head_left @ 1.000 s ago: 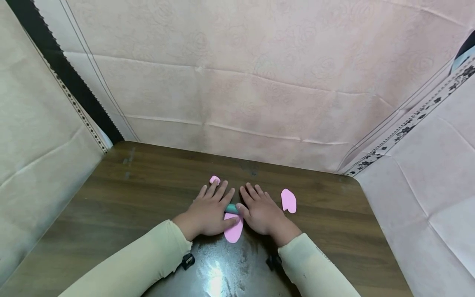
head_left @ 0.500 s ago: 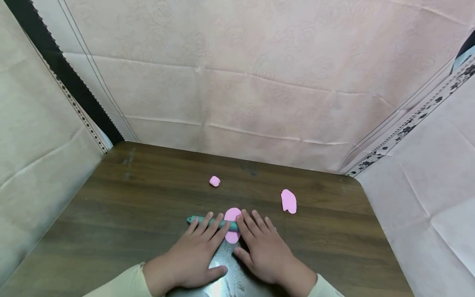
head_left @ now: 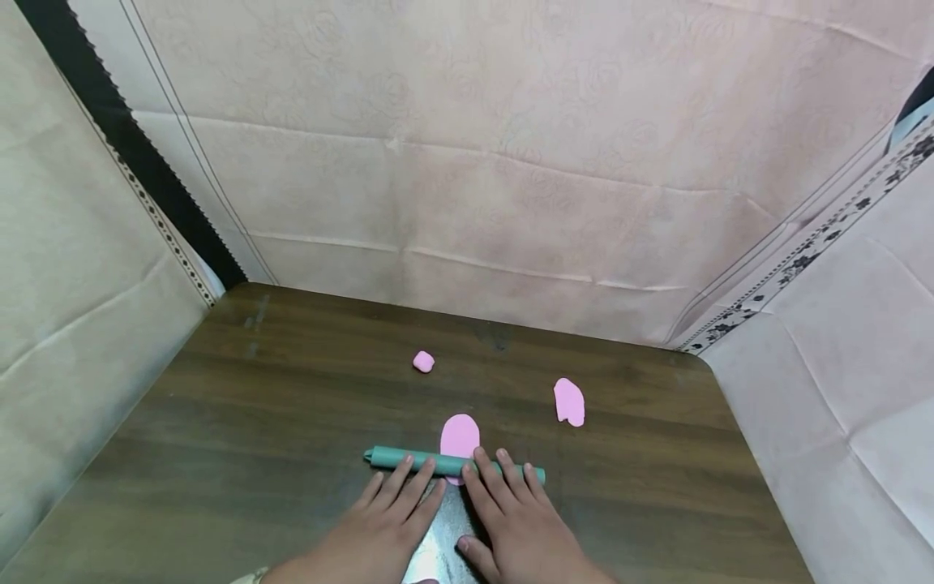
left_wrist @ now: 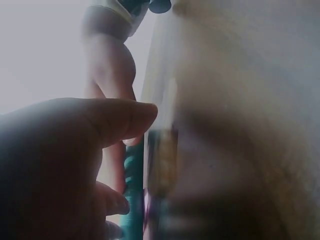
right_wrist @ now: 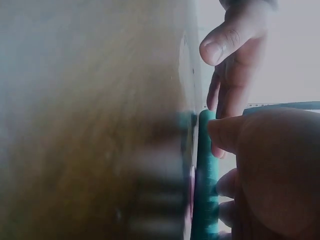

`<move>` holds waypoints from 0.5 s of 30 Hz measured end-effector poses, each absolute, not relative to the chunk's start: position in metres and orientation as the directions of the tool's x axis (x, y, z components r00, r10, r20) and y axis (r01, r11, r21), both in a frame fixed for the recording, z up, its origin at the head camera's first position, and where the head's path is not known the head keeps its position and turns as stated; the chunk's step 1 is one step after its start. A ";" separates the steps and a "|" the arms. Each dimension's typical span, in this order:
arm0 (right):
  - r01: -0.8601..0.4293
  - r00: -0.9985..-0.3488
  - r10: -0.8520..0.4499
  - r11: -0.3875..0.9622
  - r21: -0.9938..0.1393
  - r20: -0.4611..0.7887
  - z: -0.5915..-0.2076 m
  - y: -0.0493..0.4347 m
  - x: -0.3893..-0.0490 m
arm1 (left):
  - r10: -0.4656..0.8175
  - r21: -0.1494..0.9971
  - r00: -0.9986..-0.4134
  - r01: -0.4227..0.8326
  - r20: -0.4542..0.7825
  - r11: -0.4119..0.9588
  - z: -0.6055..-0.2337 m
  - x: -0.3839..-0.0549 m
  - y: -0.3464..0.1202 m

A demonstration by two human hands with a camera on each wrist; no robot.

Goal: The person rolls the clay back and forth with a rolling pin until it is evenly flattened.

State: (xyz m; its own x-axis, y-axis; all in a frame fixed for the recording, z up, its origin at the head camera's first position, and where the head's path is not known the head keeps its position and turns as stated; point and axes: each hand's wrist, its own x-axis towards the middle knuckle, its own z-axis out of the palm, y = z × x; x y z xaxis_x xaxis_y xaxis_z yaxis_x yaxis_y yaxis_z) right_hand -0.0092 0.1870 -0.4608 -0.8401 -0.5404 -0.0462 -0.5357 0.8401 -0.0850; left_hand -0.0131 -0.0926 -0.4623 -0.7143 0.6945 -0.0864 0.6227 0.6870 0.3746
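A green rolling pin [head_left: 394, 458] lies crosswise over a flattened oval of pink dough [head_left: 460, 434] in the head view. My left hand [head_left: 387, 519] rests its outstretched fingertips on the pin's left half. On the right half lie the extended fingers of my right hand [head_left: 521, 531], its thumb held apart. Most of the dough shows beyond the pin, with a thin strip on the near side. Both wrist views show the pin, [left_wrist: 133, 172] and the pin [right_wrist: 205, 175] again, under the fingers at table level.
A small pink dough lump [head_left: 423, 362] sits farther back on the wooden table [head_left: 292, 405]. A flat pink dough piece [head_left: 569, 401] lies to the right. Pale patterned sheets [head_left: 511, 203] stand along the table's back and sides.
Both hands have drawn back toward the body, and the rolling pin has rolled with them from the dough's far end to its near end. The two other dough pieces stay put.
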 end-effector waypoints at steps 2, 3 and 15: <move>-0.533 -0.842 -0.538 0.842 -0.085 -0.044 -0.460 0.186 -0.011 | 0.686 0.404 -0.721 0.602 -0.098 0.689 -0.463 -0.015 -0.091; -0.531 -0.843 -0.536 0.842 -0.091 -0.044 -0.459 0.186 -0.013 | 0.682 0.413 -0.725 0.595 -0.093 0.689 -0.464 -0.017 -0.089; -0.455 -0.876 -0.476 0.868 -0.198 -0.079 -0.453 0.183 -0.067 | 0.609 0.408 -0.790 0.536 -0.065 0.739 -0.457 -0.058 -0.071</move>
State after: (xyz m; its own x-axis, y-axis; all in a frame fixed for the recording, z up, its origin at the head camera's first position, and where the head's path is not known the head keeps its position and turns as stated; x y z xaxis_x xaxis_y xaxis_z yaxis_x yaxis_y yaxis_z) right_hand -0.0668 0.1832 -0.4528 -0.8756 -0.4765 -0.0792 -0.4546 0.8684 -0.1981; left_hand -0.0585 -0.0714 -0.4574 -0.7902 0.6094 -0.0648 0.5364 0.7389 0.4079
